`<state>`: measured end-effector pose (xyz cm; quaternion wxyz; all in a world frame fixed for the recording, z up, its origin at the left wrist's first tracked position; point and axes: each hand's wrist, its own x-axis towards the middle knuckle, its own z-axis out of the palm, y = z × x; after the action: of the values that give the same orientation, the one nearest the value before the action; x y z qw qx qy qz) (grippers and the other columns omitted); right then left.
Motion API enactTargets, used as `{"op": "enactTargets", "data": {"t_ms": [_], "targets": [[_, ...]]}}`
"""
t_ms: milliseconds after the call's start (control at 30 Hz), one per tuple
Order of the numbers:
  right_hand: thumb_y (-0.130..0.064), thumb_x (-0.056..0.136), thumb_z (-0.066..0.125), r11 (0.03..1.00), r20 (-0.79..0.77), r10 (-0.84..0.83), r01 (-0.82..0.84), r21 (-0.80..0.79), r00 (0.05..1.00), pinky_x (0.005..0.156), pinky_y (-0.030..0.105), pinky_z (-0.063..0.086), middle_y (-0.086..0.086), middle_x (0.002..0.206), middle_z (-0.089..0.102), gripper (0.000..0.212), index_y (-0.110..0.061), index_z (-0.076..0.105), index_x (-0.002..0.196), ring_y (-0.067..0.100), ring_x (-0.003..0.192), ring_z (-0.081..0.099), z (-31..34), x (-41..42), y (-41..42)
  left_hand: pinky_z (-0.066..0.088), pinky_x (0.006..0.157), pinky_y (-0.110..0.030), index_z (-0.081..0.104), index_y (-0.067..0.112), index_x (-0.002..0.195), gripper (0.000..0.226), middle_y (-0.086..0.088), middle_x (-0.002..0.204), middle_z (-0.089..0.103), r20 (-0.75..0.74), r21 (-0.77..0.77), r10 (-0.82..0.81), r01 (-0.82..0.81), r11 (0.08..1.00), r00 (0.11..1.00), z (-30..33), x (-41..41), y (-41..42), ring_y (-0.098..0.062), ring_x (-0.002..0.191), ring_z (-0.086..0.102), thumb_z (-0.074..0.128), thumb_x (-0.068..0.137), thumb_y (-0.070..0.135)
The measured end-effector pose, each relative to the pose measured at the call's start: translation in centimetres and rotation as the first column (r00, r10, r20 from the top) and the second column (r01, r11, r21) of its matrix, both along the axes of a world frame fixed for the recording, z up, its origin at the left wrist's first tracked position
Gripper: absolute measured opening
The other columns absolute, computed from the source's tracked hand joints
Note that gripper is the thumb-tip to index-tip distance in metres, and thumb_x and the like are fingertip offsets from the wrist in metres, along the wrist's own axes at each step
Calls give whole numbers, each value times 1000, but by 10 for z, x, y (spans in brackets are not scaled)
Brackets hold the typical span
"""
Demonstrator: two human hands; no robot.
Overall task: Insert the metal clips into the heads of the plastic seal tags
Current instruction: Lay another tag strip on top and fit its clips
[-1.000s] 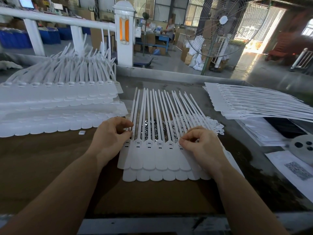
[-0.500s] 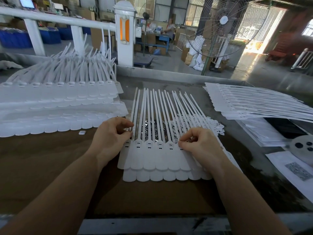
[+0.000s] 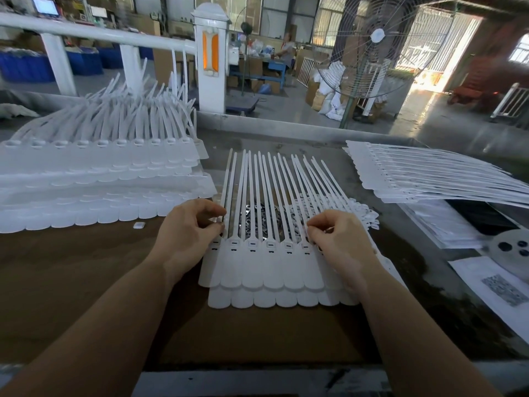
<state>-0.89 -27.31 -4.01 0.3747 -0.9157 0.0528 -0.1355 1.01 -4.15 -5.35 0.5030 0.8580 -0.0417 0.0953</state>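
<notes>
Only two forearms and two hands of the person are seen, entering from the lower edge of the view. Both forearms are bare as far as the frame's edge; no sleeve, cuff or glove is seen on either. The left hand [image 3: 187, 233] and the right hand [image 3: 342, 242] are likewise uncovered. No ring, watch, bracelet or strap is visible on the fingers or wrists that are shown. Short, unpainted nails can be made out on the fingertips of the right hand. The upper arms, shoulders and all clothing are cut off by the frame, so nothing worn can be told.
</notes>
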Motion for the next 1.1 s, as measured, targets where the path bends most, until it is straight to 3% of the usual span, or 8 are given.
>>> {"op": "enactTargets", "data": {"t_ms": [67,133,233,433,667,767,900,1100], "targets": [[-17,91,58,984,26,-20,25,-178,999,68,17,42,-6,92,60,12,-16,65,100,7,79,55,1,5,-1,41,70,-12,63,30,94,22,11,90,64,-3,0,-1,1,1000,1000,0,0,0,0,85,58,66,85,10],[-20,92,56,949,36,-45,54,-310,998,75,22,42,-1,100,57,14,-16,64,103,12,87,54,2,9,-2,40,69,-11,63,30,95,22,11,89,63,-5,2,-1,1,1000,1000,0,0,0,1,85,58,66,85,10],[-20,93,54,922,48,-65,79,-379,997,82,30,47,5,106,59,16,-16,65,104,18,93,56,5,16,-2,41,69,-11,63,29,96,22,12,88,62,-4,6,-4,4,1000,1000,1,-1,0,1,85,58,65,85,10],[-10,93,53,901,-47,-59,33,-432,997,92,42,49,8,118,53,28,-23,63,116,25,101,56,9,27,-7,45,70,-14,64,28,95,21,8,87,66,-8,-8,-2,2,1000,1000,3,-1,0,-4,83,61,66,85,10],[-8,96,42,858,-207,-39,-74,-509,978,89,43,46,11,120,43,31,-22,58,118,30,103,53,13,40,-9,44,69,-13,63,28,95,21,10,87,65,-18,-17,-7,7,1000,1000,3,-2,0,-2,83,61,65,85,10],[-9,97,38,854,-244,-26,-105,-510,969,94,44,45,13,125,40,36,-24,54,125,33,106,54,14,44,-10,44,68,-12,63,28,95,22,10,89,65,-19,-30,-4,4,1000,1000,3,-2,0,-1,83,60,65,85,9],[-11,97,40,881,-269,-12,-117,-458,963,99,45,43,11,135,36,44,-31,46,135,31,108,55,16,47,-10,42,65,-10,63,30,90,26,6,90,64,-2,-70,30,-30,997,1000,3,-1,0,-6,83,62,66,83,5],[-18,97,45,893,-216,-6,-92,-440,976,97,45,44,10,132,40,36,-30,51,130,30,106,56,15,47,-5,43,58,-13,60,36,82,36,-5,85,64,11,-48,53,-52,997,999,3,-1,0,-15,77,61,63,81,1]]}}
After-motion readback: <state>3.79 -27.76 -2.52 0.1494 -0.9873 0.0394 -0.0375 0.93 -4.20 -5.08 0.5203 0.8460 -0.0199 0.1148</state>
